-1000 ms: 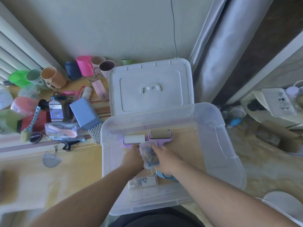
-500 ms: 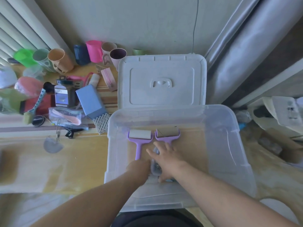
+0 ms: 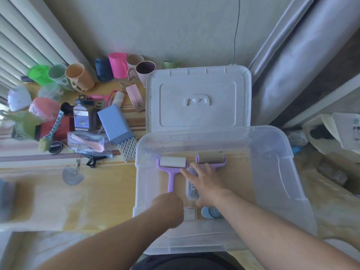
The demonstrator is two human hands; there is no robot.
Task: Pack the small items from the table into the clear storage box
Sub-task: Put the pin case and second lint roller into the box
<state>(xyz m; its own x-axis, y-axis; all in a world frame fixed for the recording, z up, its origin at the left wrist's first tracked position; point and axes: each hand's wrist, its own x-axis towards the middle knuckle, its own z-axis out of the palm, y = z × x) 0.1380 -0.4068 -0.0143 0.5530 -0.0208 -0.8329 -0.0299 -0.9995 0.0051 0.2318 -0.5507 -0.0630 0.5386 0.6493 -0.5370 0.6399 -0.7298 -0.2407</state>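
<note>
**Hands inside the box, settling a small packet between the rollers**

The box (image 3: 272, 172) sat at the surface's right edge with its lid (image 3: 198, 98) laid flat behind it, toward the wall, probably so both arms could reach in from the near side. Two purple rollers (image 3: 172, 164) lay side by side against the far wall of the box, heads away from the person, which left the middle of the floor free. The right hand (image 3: 204, 184) lay flat, fingers straight and spread, over a clear packet (image 3: 191, 190) on the box floor, apparently pressing it into the gap between the roller handles. The left hand (image 3: 169, 206) was in the box near its near-left corner; whether it was curled round anything I could not tell. A blue disc (image 3: 209, 213) and a small card (image 3: 190, 214) lay by the near wall. Most small items (image 3: 115, 123) waited on the surface left of the box, so packing looked barely begun
</note>
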